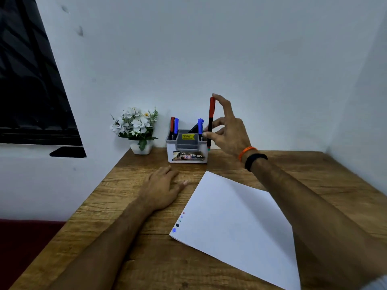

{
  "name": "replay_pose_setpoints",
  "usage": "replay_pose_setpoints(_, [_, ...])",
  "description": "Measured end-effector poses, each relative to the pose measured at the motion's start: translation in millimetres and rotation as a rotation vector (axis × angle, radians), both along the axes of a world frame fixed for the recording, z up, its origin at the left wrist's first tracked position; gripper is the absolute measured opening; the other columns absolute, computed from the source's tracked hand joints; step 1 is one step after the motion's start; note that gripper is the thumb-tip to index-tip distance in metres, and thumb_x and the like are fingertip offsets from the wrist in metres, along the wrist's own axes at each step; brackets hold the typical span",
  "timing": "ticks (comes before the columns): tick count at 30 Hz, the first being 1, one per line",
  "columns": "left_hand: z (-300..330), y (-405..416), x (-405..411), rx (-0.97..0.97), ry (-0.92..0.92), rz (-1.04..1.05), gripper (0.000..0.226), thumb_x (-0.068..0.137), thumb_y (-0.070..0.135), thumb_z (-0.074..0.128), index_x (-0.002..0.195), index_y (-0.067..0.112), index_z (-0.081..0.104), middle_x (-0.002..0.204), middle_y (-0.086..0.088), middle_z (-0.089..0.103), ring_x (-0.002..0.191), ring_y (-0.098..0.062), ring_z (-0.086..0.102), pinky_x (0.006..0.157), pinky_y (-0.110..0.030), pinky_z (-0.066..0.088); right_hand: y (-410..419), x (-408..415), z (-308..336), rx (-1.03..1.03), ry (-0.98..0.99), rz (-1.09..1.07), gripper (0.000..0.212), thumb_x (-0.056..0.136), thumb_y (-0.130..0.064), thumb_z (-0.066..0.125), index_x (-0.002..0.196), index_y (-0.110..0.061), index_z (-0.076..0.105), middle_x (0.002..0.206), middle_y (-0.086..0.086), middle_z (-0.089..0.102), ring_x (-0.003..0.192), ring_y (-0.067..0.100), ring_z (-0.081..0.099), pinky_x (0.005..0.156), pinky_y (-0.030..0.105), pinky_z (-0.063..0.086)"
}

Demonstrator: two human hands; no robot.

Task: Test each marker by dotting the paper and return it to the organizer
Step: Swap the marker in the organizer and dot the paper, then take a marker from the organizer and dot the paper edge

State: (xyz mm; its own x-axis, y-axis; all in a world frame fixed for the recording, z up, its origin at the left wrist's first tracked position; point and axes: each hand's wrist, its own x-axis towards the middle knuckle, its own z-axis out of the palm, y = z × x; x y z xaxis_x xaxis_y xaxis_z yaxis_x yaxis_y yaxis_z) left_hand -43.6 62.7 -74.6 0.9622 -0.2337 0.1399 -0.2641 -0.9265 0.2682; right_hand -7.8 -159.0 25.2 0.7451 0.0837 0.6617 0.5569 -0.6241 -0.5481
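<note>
A red-capped marker point(211, 118) stands upright just right of the grey-and-white organizer point(187, 149), its lower end beside the organizer's right wall. My right hand point(227, 127) holds it between thumb and fingers, index fingertip at the cap's top. Red and blue markers point(174, 126) stand in the organizer's left slot, and a blue and a black one point(199, 127) in the right slot. The white paper point(236, 225) lies at an angle on the table, with several coloured dots point(178, 223) near its left edge. My left hand point(162, 188) rests flat on the table, left of the paper.
A small white pot of artificial flowers point(137, 128) stands left of the organizer against the wall. The wooden table point(134, 233) fits into a corner, with walls behind and to the right. A dark window point(29, 80) is at the far left.
</note>
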Motion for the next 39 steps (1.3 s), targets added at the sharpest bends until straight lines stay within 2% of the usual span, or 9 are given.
replay_pose_setpoints(8, [0, -1, 0, 0.014, -0.011, 0.014, 0.067, 0.092, 0.068, 0.03, 0.147, 0.029, 0.036, 0.159, 0.002, 0.026, 0.147, -0.018, 0.021, 0.118, -0.045, 0.015, 8, 50, 2, 0.061, -0.024, -0.077, 0.105, 0.072, -0.013, 0.086, 0.149, -0.036, 0.018, 0.091, 0.005, 0.075, 0.069, 0.021, 0.072, 0.08, 0.04, 0.06])
replay_pose_setpoints(11, [1, -1, 0, 0.01, -0.008, 0.016, 0.067, 0.092, 0.068, 0.031, 0.147, 0.029, 0.036, 0.159, 0.003, 0.026, 0.147, -0.017, 0.021, 0.118, -0.045, 0.015, 12, 58, -6, 0.032, 0.006, -0.072, 0.103, 0.071, -0.015, 0.086, 0.146, -0.041, 0.02, 0.088, 0.005, 0.075, 0.072, 0.022, 0.072, 0.079, 0.04, 0.06])
replay_pose_setpoints(17, [2, -2, 1, 0.022, 0.004, 0.021, 0.066, 0.093, 0.067, 0.031, 0.147, 0.03, 0.036, 0.16, 0.003, 0.025, 0.147, -0.018, 0.021, 0.117, -0.045, 0.014, 15, 56, -29, -0.197, 0.077, -0.125, 0.057, 0.085, -0.024, 0.074, 0.132, -0.029, 0.043, 0.093, 0.002, 0.076, 0.084, 0.022, 0.071, 0.083, 0.043, 0.058])
replay_pose_setpoints(21, [2, -2, 0, 0.027, -0.003, 0.019, 0.066, 0.093, 0.067, 0.031, 0.147, 0.03, 0.036, 0.159, 0.003, 0.026, 0.146, -0.018, 0.022, 0.117, -0.045, 0.015, 15, 53, -30, -0.192, 0.066, -0.126, 0.05, 0.086, -0.026, 0.071, 0.128, -0.032, 0.045, 0.099, 0.003, 0.074, 0.088, 0.025, 0.07, 0.084, 0.044, 0.058])
replay_pose_setpoints(25, [1, -2, -1, 0.025, -0.02, 0.017, 0.065, 0.093, 0.066, 0.031, 0.147, 0.029, 0.037, 0.159, 0.002, 0.027, 0.146, -0.017, 0.022, 0.117, -0.044, 0.016, 17, 48, -22, -0.221, -0.055, -0.166, 0.048, 0.085, -0.026, 0.07, 0.13, -0.024, 0.052, 0.125, 0.005, 0.059, 0.105, 0.023, 0.062, 0.088, 0.036, 0.054])
replay_pose_setpoints(27, [1, -2, 0, 0.027, -0.019, 0.017, 0.066, 0.093, 0.067, 0.03, 0.147, 0.029, 0.037, 0.159, 0.002, 0.027, 0.146, -0.017, 0.022, 0.118, -0.044, 0.015, 23, 47, -16, -0.164, -0.158, -0.171, 0.04, 0.085, -0.023, 0.069, 0.123, -0.018, 0.059, 0.122, 0.005, 0.058, 0.103, 0.02, 0.06, 0.084, 0.033, 0.053])
replay_pose_setpoints(29, [0, -1, 0, 0.029, -0.017, 0.016, 0.065, 0.093, 0.067, 0.03, 0.146, 0.029, 0.037, 0.159, 0.002, 0.027, 0.146, -0.018, 0.023, 0.118, -0.044, 0.015, 33, 48, -12, -0.147, -0.19, -0.15, 0.028, 0.086, -0.021, 0.068, 0.113, -0.015, 0.064, 0.107, 0.003, 0.063, 0.094, 0.017, 0.06, 0.082, 0.033, 0.054])
replay_pose_setpoints(32, [1, -1, -1, 0.025, -0.02, 0.015, 0.064, 0.094, 0.066, 0.03, 0.146, 0.029, 0.037, 0.159, 0.002, 0.027, 0.146, -0.018, 0.023, 0.118, -0.044, 0.015, 52, 54, -9, -0.185, -0.092, -0.111, 0.018, 0.087, -0.022, 0.066, 0.103, -0.015, 0.066, 0.087, -0.002, 0.067, 0.082, 0.016, 0.062, 0.08, 0.039, 0.056])
replay_pose_setpoints(39, [0, -1, -1, 0.015, -0.028, 0.018, 0.065, 0.093, 0.067, 0.031, 0.145, 0.028, 0.038, 0.159, 0.001, 0.028, 0.146, -0.018, 0.022, 0.117, -0.044, 0.014, 93, 81, -8, -0.242, 0.148, -0.185, 0.037, 0.086, -0.028, 0.065, 0.116, -0.005, 0.062, 0.104, 0.014, 0.07, 0.102, 0.03, 0.063, 0.091, 0.04, 0.053])
